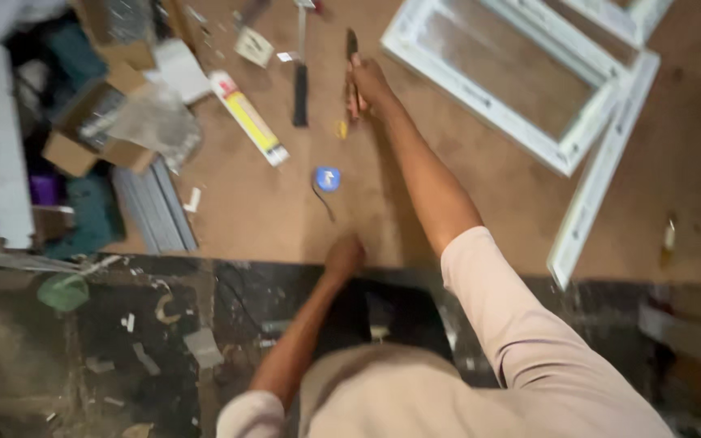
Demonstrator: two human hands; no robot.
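Just right of the black-handled hammer [300, 89], right hand [367, 81] closed on a brown-handled tool [352, 77] — long axis pointing away; left hand [344, 255] at near bench [285, 211] edge — grip unclear

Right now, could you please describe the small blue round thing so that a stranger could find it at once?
Start from the brown workbench and go to its middle, between the two hands. The small blue disc lies there, below the black-handled hammer and right of the white and yellow tube. It is the only blue round thing, with a thin dark cord trailing from it.
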